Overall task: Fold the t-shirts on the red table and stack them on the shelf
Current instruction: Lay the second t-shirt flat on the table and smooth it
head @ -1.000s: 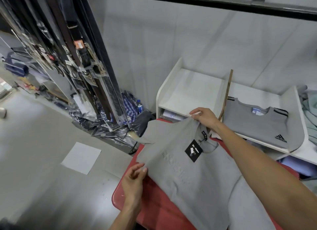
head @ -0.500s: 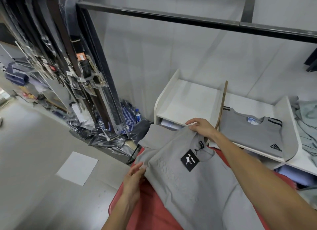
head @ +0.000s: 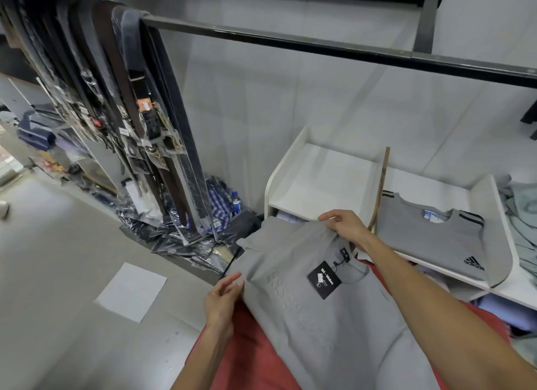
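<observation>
Grey cotton t-shirt is spread front side up over the red table, with a black hang tag lying just below its collar. Its shoulder edge is pinched by the right hand, fingers curled round the cloth, near the front of the white shelf. Its side edge is held by the left hand between thumb and nearly straight fingers. Another folded grey shirt is laid in the right shelf compartment. Belts are hung on a black rail at the left.
</observation>
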